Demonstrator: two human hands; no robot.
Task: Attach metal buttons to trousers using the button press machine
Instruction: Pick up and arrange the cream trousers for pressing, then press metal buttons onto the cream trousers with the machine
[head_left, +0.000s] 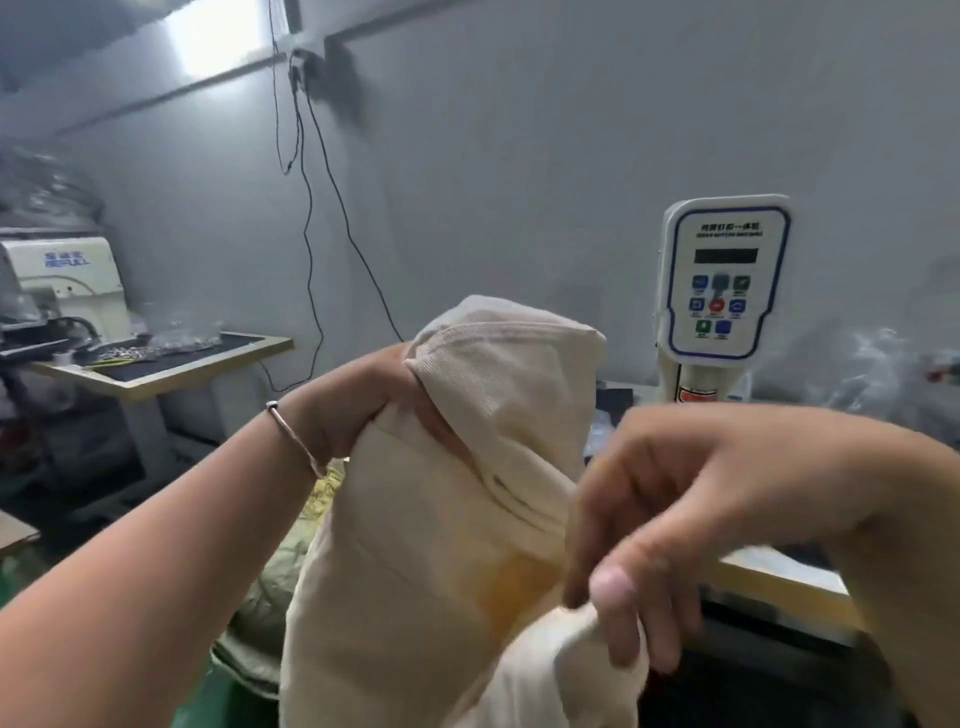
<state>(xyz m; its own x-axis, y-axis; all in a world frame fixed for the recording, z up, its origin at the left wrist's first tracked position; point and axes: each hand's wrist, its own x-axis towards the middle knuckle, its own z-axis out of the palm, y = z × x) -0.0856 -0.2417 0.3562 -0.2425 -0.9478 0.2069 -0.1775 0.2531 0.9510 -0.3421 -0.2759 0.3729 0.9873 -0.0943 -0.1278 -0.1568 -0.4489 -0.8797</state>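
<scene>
Cream trousers (415, 545) hang bunched in the air in front of me, with an orange patch low on the cloth. My left hand (358, 410), a thin bangle on its wrist, grips the upper fold of the trousers. My right hand (660, 525) hangs over the lower part, fingers pointing down; thumb and fingertips touch the cloth, motion blur hides any grip. The button press machine (724, 280) stands behind at the right, showing its white control panel with coloured keys. No metal buttons can be made out near my hands.
A second white machine (67, 280) sits on a wooden-edged table (171, 374) at the left, with small metal parts strewn on it. Black cables (311, 218) hang down the grey wall. Clear plastic bags (878, 374) lie at the right. Green cloth (270, 587) lies below the trousers.
</scene>
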